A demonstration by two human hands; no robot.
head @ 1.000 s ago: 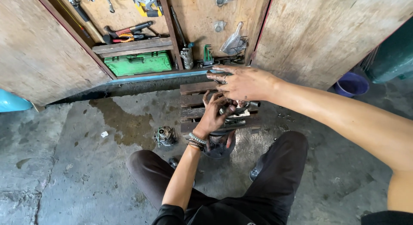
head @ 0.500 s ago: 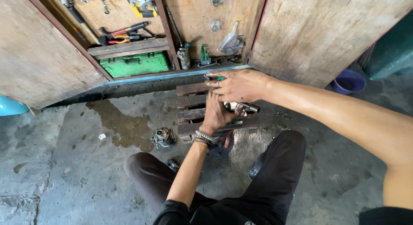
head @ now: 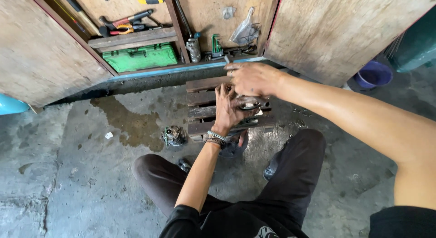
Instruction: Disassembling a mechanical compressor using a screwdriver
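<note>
I record both hands meeting just above the centre of the frame, over a low slatted wooden pallet [head: 202, 111] that lies on the wet concrete floor [head: 81, 174]. The left hand [head: 228, 107], with beaded bracelets [head: 215, 138] at the wrist, reaches up from the lower middle; its fingers are curled around the near end of a dark metal part [head: 252, 102] resting on the slats. The right hand [head: 254, 78] comes in from the right edge and lies palm-down over the top of the same part, fingers bent forward, a ring on one finger. How firmly it grips, I cannot tell, since the hand covers the contact. The part sits on the pallet's right half, mostly hidden beneath both hands. Left of the pallet, well apart from the hands, a small round metal assembly [head: 173, 135] stands on the floor beside a damp stain. A dark round disc [head: 234, 148] lies just below the pallet's near edge, by the left wrist. Along the top of the frame an open wooden cabinet [head: 200, 10] holds a green tool case [head: 141, 57], pliers [head: 125, 22] on a shelf above it, and a set of hex keys [head: 216, 46]. A purple bucket [head: 372, 74] sits at the upper right. The person's knees in dark trousers [head: 290, 183] fill the lower frame.
</note>
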